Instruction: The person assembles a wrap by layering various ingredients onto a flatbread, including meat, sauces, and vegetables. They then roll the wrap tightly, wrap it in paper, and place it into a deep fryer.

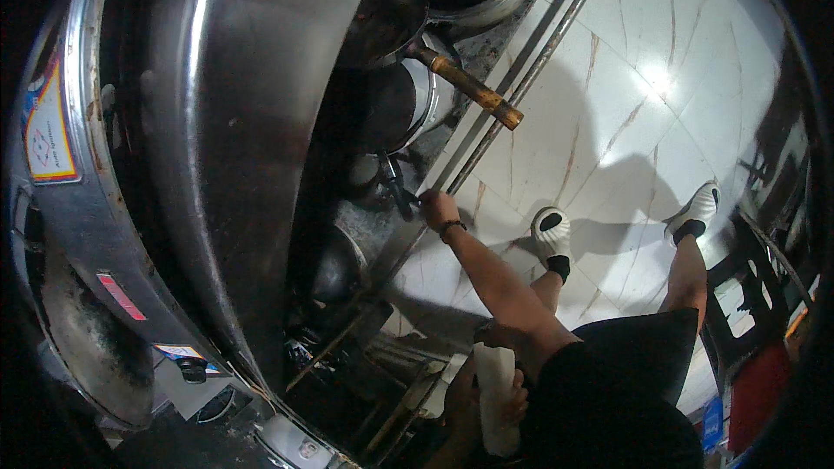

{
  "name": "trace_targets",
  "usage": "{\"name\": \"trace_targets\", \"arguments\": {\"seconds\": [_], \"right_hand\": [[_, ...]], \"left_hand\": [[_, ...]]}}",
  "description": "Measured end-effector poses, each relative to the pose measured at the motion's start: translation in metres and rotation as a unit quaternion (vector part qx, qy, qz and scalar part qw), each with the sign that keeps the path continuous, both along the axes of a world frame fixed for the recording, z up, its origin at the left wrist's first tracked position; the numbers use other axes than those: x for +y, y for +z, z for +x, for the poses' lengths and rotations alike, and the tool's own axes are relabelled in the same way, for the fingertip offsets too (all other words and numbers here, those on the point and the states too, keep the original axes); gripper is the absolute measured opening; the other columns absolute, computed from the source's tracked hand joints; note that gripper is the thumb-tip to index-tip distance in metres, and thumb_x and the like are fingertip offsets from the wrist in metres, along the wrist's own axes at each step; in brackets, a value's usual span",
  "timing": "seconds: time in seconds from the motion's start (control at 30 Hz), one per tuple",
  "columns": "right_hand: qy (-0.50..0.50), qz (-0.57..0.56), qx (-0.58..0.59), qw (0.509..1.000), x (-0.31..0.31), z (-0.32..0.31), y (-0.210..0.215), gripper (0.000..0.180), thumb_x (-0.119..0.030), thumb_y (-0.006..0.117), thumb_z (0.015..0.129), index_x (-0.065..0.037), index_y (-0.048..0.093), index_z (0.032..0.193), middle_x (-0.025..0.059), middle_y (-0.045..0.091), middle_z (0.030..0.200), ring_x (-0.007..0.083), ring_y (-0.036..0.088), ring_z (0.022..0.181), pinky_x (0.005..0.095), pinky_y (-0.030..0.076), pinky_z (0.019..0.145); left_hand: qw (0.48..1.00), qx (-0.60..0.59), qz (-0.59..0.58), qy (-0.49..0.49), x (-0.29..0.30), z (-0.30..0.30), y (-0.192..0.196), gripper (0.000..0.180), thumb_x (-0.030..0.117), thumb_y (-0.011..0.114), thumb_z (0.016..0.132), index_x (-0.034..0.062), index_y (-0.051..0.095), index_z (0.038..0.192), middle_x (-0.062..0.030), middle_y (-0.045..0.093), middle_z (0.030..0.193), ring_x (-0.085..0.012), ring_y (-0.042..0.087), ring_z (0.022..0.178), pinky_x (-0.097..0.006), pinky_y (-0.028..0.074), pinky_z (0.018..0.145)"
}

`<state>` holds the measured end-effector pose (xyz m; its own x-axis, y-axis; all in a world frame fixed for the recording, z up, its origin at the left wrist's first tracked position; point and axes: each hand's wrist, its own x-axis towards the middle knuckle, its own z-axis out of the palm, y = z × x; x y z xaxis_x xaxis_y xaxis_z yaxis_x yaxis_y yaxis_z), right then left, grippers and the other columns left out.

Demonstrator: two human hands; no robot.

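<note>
My right hand reaches out to the left, a dark band on its wrist. Its fingers are closed at the end of a short black handle, which juts from the dark cookware on the left. My left hand, low in the view, is wrapped round a long, pale white piece that looks like folded cloth or paper; which of the two, I cannot tell. Just beyond my right hand, a dark pan's brown wooden handle sticks out over a metal rail.
A large curved steel appliance side fills the left. Round metal pots stand in shadow behind the rail. Beneath me are white tiles and my white shoes. A black plastic frame and a red surface are at the right.
</note>
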<state>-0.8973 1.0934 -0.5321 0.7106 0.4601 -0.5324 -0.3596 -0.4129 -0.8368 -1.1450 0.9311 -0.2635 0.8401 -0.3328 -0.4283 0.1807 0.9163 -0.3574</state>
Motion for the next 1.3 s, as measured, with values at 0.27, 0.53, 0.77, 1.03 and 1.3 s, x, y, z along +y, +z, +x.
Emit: {"name": "trace_targets", "arguments": {"seconds": [0.27, 0.53, 0.77, 1.03, 1.3], "right_hand": [[-0.067, -0.009, 0.054, 0.996, -0.008, 0.009, -0.010, 0.039, -0.013, 0.062, 0.080, -0.005, 0.059, 0.118, 0.0257, 0.066, 0.096, 0.0419, 0.064, 0.093, 0.0473, 0.052, 0.080], [-0.230, 0.114, 0.056, 0.965, -0.056, 0.018, -0.084, 0.042, -0.011, 0.061, 0.084, -0.004, 0.055, 0.125, 0.0217, 0.067, 0.107, 0.0380, 0.064, 0.100, 0.0457, 0.051, 0.088], [-0.349, -0.234, -0.011, 0.907, -0.349, 0.038, -0.089, 0.032, -0.020, 0.057, 0.085, -0.013, 0.061, 0.116, 0.0170, 0.067, 0.096, 0.0363, 0.065, 0.089, 0.0451, 0.051, 0.078], [-0.688, -0.515, 0.154, 0.487, -0.842, 0.038, -0.074, 0.080, -0.042, 0.076, 0.068, 0.001, 0.043, 0.127, 0.0222, 0.052, 0.122, 0.0402, 0.051, 0.114, 0.0501, 0.042, 0.097], [-0.881, 0.114, 0.236, 0.393, -0.983, 0.049, -0.097, 0.059, -0.059, 0.060, 0.085, -0.004, 0.056, 0.106, 0.0059, 0.048, 0.063, 0.0279, 0.053, 0.058, 0.0497, 0.050, 0.065]], "left_hand": [[1.000, 0.009, 0.001, 0.004, -0.005, 0.001, 0.002, 0.067, 0.058, 0.065, 0.079, 0.0055, 0.043, 0.116, -0.0091, 0.051, 0.084, -0.0204, 0.052, 0.069, -0.036, 0.044, 0.063], [0.996, 0.018, -0.023, -0.081, 0.001, 0.028, -0.007, 0.067, 0.058, 0.065, 0.079, 0.0055, 0.043, 0.115, -0.0089, 0.050, 0.083, -0.0201, 0.052, 0.069, -0.036, 0.044, 0.062], [0.995, 0.022, -0.002, -0.101, -0.058, 0.034, 0.012, 0.067, 0.058, 0.065, 0.079, 0.0055, 0.044, 0.114, -0.0088, 0.050, 0.083, -0.0199, 0.052, 0.069, -0.035, 0.044, 0.061], [0.971, 0.037, 0.005, -0.235, -0.179, 0.124, 0.019, 0.066, 0.059, 0.064, 0.079, 0.0055, 0.044, 0.113, -0.0086, 0.049, 0.083, -0.0196, 0.052, 0.069, -0.035, 0.043, 0.060], [0.943, 0.007, -0.009, -0.333, -0.334, 0.230, 0.046, 0.066, 0.059, 0.064, 0.079, 0.0055, 0.044, 0.112, -0.0084, 0.049, 0.082, -0.0194, 0.051, 0.068, -0.034, 0.043, 0.059]]}}
